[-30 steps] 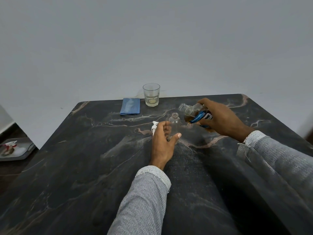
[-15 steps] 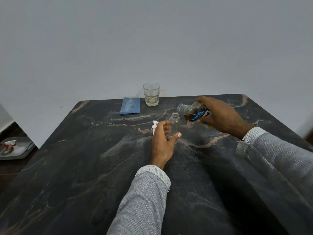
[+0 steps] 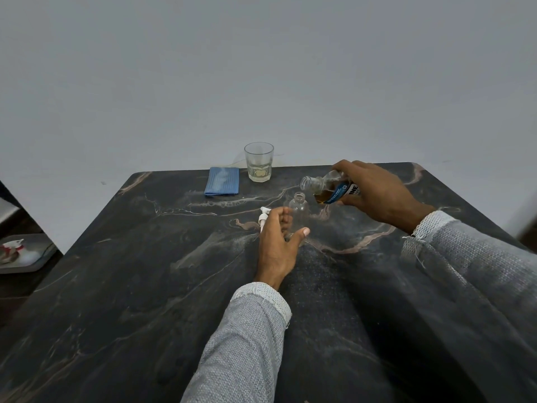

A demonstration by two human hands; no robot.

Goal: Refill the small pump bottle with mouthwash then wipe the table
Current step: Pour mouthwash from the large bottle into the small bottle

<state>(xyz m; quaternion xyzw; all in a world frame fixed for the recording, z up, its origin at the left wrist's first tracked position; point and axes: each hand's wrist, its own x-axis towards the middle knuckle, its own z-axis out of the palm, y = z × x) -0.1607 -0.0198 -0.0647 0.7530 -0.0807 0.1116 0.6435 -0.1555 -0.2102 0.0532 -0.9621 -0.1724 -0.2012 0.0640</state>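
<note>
Now right hand (image 3: 377, 193) grips tilted mouthwash bottle (image 3: 328, 189) w/ left hand (image 3: 276, 242) curled round small pump bottle (image 3: 299, 212); narrow neck, so spill on worktop (image 3: 145, 286) likely.

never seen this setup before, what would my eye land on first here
First, the right hand tipping an uncapped mouthwash bottle toward the small clear bottle, which stands open mid-table in the left hand. Its white pump lies just left of that hand. Behind, near the far edge, sit a folded blue cloth and a glass.
</note>
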